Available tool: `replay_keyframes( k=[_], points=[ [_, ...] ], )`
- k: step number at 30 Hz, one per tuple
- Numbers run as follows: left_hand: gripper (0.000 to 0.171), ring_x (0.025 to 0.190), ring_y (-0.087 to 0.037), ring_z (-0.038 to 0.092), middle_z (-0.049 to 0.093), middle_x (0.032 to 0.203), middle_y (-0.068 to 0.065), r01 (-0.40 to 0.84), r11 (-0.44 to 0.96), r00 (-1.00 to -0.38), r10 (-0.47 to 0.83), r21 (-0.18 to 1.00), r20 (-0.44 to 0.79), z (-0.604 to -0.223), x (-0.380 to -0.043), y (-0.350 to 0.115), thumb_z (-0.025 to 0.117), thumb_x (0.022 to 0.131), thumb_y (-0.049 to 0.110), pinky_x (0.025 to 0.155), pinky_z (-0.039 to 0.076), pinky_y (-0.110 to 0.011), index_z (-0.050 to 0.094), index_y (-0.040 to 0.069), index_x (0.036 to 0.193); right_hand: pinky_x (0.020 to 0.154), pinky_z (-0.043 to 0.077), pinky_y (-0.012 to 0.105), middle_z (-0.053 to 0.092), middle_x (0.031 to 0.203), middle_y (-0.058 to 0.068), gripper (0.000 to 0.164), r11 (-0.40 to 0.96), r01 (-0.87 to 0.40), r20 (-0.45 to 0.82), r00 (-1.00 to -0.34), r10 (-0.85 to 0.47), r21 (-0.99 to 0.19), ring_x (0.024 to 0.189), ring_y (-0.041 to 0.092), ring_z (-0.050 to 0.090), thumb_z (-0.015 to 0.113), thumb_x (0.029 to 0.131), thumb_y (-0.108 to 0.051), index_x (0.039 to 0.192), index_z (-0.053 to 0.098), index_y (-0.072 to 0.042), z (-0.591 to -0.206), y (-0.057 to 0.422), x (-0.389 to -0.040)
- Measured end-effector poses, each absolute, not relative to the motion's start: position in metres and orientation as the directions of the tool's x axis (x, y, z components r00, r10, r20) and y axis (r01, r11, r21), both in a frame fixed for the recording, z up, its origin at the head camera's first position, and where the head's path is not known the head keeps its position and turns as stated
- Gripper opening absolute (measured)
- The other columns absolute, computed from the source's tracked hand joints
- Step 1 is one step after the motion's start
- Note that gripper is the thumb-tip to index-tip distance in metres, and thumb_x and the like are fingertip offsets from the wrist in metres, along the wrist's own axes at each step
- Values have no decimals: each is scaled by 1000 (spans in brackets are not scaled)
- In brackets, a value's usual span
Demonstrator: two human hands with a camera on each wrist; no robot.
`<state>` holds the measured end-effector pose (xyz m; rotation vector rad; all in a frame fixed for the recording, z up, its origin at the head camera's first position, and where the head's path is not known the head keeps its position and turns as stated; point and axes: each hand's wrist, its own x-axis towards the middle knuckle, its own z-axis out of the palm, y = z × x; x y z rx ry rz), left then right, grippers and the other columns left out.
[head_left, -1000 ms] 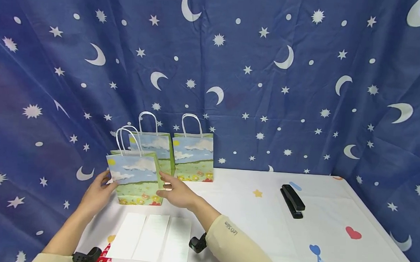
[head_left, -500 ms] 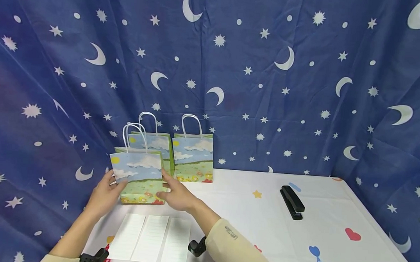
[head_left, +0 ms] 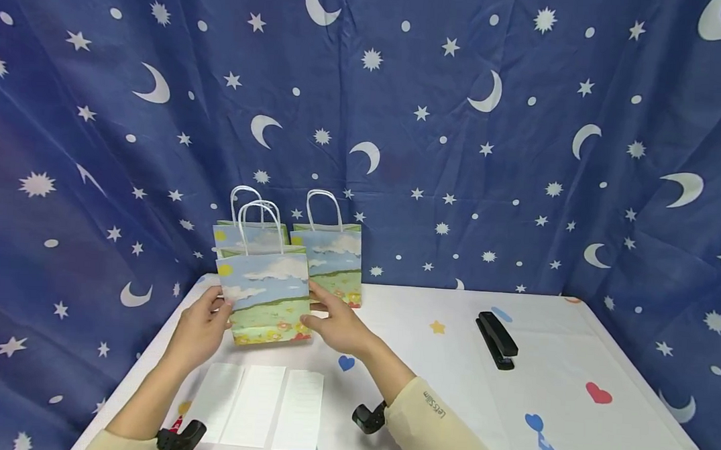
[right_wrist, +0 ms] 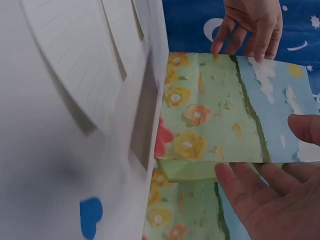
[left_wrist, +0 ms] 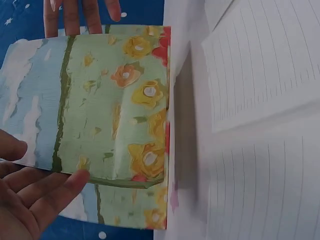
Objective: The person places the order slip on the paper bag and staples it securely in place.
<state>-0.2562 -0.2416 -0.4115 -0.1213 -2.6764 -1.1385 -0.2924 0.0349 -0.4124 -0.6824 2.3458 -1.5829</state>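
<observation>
Gripping a meadow-printed paper bag by both side edges, pinching the left edge with the left hand and the right edge with the right hand. Holding it above or on the left part of the white worktop, without clearly showing which, just beyond three lined paper sheets lying side by side. Hiding most of a second bag directly behind, and, together with the right hand, overlapping part of a third bag standing beside that one, near the starry blue curtain. Sharing the worktop with a black stapler, lying well apart to the right. Wearing black wrist devices at the ends of beige sleeves.
</observation>
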Motion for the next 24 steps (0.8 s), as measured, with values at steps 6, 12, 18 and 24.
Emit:
replay_keyframes(
  k=[6,12,18,24],
  points=[
    [29,93,-33,78,75,115,-21,215,669,-956,-4,711,294,-409,-259,-217,43,113,33,76,60,-43,50,7,101,117,43,49,41,163,10,73,288,-266,107,-877,-468,-920,145,29,49,61,104,-22,166,23,-16,-408,62,-289],
    [23,83,-27,79,78,105,-16,273,649,-938,15,710,346,-409,-264,-186,48,112,27,78,61,-46,57,8,102,111,49,51,51,154,14,63,254,-289,163,-891,-423,-923,136,32,57,62,104,-19,161,36,-13,-407,93,-287],
    [19,77,-22,77,78,96,-9,309,629,-930,42,713,366,-410,-263,-153,52,111,25,69,59,-39,63,11,105,105,53,48,61,141,12,40,264,-299,187,-907,-378,-917,124,28,66,61,105,-19,145,56,-14,-412,128,-281],
    [19,73,-19,76,77,91,-4,330,584,-934,90,741,345,-414,-258,-121,53,110,27,62,55,-32,64,14,102,98,56,38,68,123,15,29,289,-289,197,-931,-308,-913,109,24,70,59,107,-22,131,63,-6,-415,165,-274]
  ],
)
